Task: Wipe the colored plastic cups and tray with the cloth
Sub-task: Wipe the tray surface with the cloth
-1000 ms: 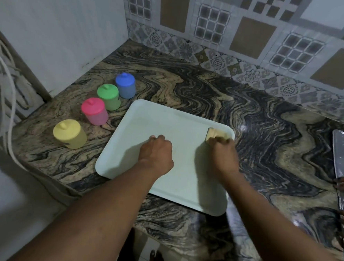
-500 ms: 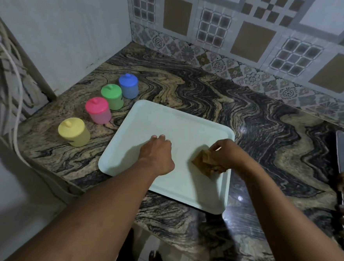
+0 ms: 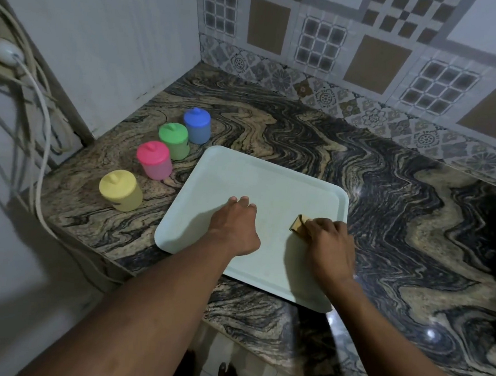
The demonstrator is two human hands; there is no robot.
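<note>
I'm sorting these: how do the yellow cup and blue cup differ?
The yellow cup ends the row nearest the person; the blue cup ends it farthest back. The yellow one stands clear of the pink cup; the blue one sits close to the green cup. Both have knobbed lids and stand on the counter, off the tray.

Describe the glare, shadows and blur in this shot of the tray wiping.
Head view: dim bluish light; small glare spots on the stone countertop right of the tray; the left hand casts a soft shadow on the tray; the cloth under the right hand looks fairly sharp; cables at the left edge look smeared.
</note>
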